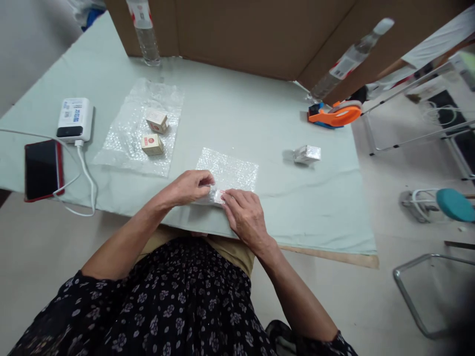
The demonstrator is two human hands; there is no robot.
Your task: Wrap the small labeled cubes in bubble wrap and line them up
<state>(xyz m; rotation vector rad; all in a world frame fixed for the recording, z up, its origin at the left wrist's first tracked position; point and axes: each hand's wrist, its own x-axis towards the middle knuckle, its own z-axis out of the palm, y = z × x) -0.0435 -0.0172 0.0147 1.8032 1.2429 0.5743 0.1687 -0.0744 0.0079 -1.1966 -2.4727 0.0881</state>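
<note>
Near the front edge of the table, a small white box with red print (218, 197) lies partly covered by clear bubble wrap. My left hand (190, 188) pinches the wrap at the box's left end, thumb and forefinger together. From the right, my right hand (245, 215) grips the box, with its fingertips curled over the top. Behind both hands, the rest of the bubble wrap sheet (232, 168) spreads flat on the cloth. The underside of the box is hidden.
Two small cream boxes, one (152, 144) nearer, sit on larger bubble wrap (126, 128). A wrapped box (307, 155) and orange tape dispenser (336, 114) lie right. Bottles (146, 39) stand by cardboard (237, 34). A power bank (75, 118), cable and phone (42, 170) occupy the left.
</note>
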